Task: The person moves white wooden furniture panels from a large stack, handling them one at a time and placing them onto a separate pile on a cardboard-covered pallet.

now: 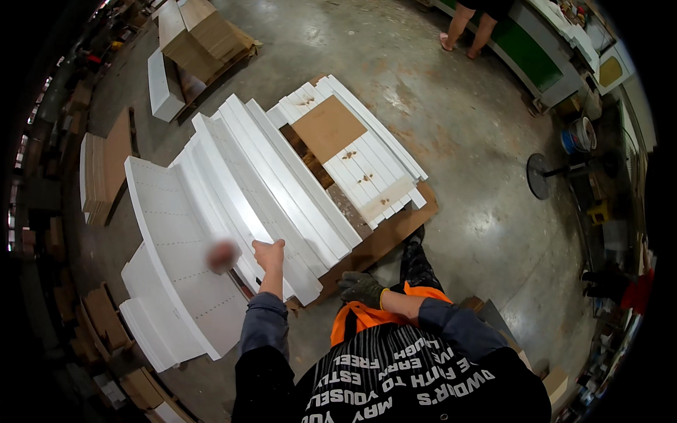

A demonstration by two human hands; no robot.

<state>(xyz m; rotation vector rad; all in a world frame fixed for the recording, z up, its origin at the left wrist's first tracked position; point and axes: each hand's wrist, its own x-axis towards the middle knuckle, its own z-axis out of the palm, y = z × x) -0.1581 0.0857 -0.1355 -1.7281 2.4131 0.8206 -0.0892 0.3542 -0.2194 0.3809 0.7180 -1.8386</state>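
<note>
My bare left hand [269, 256] is closed at the near edge of a long white panel [243, 194], thumb on the right side. This panel lies among several grooved white panels, side by side on a stack. At my waist, in front of an orange cloth [347, 321], is my right hand [361, 290] in a dark grey glove. Its fingers are curled together, and whatever may be in them is hidden. Wide white boards with rows of small holes [187, 243] lie to the left. A blurred reddish patch above them cannot be made out.
Farther right, a brown sheet [330, 128] lies on white slats [384, 185] with brown sheeting beneath. Stacked boards [201, 39] stand at the far left. A round-based stand [538, 176] is on the concrete floor at right. Another person's legs [468, 32] show beside a green-sided bench [525, 53].
</note>
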